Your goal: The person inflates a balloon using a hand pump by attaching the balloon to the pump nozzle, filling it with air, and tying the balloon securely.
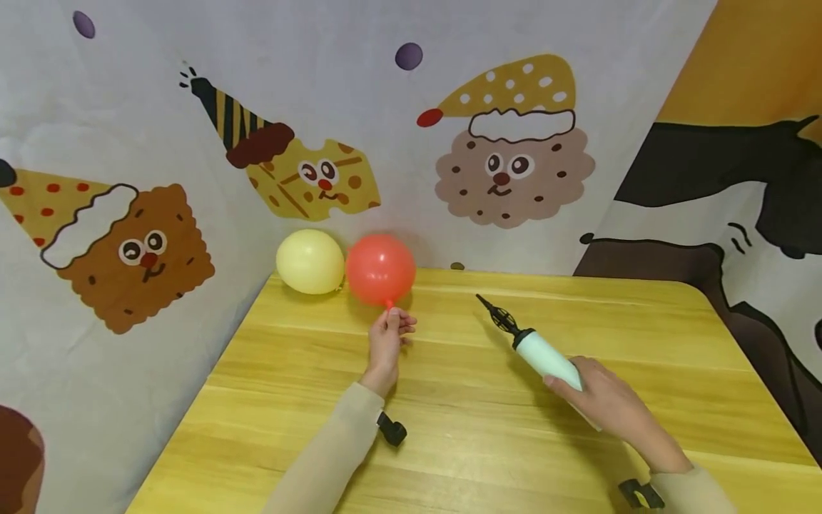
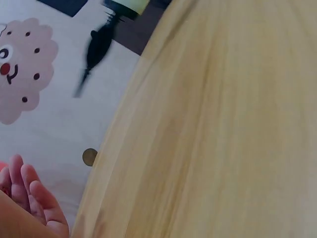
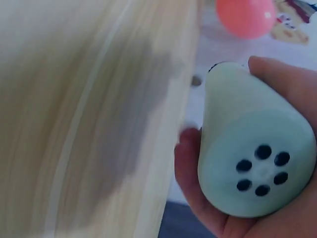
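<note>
My left hand (image 1: 387,346) pinches the neck of an inflated red balloon (image 1: 381,268) near the table's far edge, the balloon standing above the fingers. Just left of it rests an inflated yellow balloon (image 1: 311,261), close beside the red one. My right hand (image 1: 606,396) grips the pale green body of a hand balloon pump (image 1: 546,358); its black nozzle points up and left, toward the wall. In the right wrist view the pump's rounded end (image 3: 262,163) shows a ring of dark holes, with fingers wrapped around the body. Only a sliver of the red balloon enters the left wrist view.
A wooden table (image 1: 449,400) with rounded far corners stands against a cloth backdrop (image 1: 398,143) printed with cartoon biscuits and cheese. Black straps with small mounts (image 1: 392,430) sit at both wrists.
</note>
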Action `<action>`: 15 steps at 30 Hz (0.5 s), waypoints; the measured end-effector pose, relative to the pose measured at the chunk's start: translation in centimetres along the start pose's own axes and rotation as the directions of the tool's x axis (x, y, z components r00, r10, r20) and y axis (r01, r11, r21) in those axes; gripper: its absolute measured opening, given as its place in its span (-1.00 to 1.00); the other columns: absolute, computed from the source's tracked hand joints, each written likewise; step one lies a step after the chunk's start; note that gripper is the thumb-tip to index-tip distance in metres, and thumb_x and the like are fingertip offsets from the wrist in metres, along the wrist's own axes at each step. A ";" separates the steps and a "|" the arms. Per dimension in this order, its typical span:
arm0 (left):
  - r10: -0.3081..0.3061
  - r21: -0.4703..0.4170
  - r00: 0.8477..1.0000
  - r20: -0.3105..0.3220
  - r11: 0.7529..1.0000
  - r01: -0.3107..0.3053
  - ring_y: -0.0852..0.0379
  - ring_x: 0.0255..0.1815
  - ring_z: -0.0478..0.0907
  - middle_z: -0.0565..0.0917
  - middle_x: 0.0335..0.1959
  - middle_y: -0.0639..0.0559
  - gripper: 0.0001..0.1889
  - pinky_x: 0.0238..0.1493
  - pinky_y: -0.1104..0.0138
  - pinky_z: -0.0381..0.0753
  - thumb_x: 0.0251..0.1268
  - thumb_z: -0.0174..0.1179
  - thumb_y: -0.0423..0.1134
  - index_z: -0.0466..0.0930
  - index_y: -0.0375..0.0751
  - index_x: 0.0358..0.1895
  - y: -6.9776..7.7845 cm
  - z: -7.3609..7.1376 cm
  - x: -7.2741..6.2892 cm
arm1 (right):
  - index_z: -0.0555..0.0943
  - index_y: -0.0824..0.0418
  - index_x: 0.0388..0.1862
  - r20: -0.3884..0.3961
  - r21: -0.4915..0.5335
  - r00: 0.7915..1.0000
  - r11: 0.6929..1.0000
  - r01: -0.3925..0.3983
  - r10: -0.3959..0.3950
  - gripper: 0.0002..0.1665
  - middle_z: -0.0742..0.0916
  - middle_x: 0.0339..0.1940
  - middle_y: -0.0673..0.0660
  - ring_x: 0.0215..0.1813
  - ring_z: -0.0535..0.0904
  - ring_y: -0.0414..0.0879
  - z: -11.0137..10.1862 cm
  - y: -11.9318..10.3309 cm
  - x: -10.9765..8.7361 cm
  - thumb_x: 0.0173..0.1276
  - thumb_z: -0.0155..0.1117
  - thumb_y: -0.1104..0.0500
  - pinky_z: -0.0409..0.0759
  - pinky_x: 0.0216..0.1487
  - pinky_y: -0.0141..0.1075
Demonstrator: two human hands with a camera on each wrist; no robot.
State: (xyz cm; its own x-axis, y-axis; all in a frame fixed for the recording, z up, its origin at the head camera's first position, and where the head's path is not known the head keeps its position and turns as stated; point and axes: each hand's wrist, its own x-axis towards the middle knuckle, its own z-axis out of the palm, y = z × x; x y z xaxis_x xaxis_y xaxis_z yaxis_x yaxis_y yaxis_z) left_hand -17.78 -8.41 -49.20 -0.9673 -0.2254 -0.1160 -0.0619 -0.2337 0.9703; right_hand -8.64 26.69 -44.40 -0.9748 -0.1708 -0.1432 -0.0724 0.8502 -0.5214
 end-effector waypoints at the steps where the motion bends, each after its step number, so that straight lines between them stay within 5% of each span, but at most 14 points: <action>1: -0.001 0.013 1.000 0.014 1.000 0.000 0.13 -0.30 0.65 0.77 -0.28 -0.03 -0.64 -0.23 0.21 0.60 0.71 -0.03 -0.13 0.62 -0.38 -0.12 0.0 0.0 -0.1 | 0.50 0.48 0.28 -0.022 -0.027 1.000 1.000 0.006 -0.006 -0.09 0.65 -0.12 0.23 -0.28 0.51 -0.02 -0.1 0.5 0.2 0.49 0.20 -0.36 0.48 -0.43 -0.19; 15: 0.015 0.112 0.988 0.151 0.993 -0.032 0.11 -0.35 0.65 0.72 -0.39 0.03 -0.66 -0.31 0.27 0.56 0.73 -0.06 -0.18 0.57 -0.37 -0.18 -0.3 0.2 -0.7 | 0.42 0.62 0.24 -0.084 -0.172 0.995 0.983 -0.070 0.056 0.00 0.56 -0.20 0.39 -0.31 0.49 0.11 -0.9 5.1 0.7 0.53 0.12 -0.37 0.47 -0.43 -0.09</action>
State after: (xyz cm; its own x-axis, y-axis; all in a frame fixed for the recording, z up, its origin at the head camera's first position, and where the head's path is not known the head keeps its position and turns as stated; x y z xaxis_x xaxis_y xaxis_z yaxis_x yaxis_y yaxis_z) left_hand -17.10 -8.00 -49.41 -0.9942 -0.0833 -0.0681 -0.0579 -0.1189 0.9912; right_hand -9.86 31.39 -46.41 -0.9917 -0.0801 -0.1008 -0.0391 0.9332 -0.3573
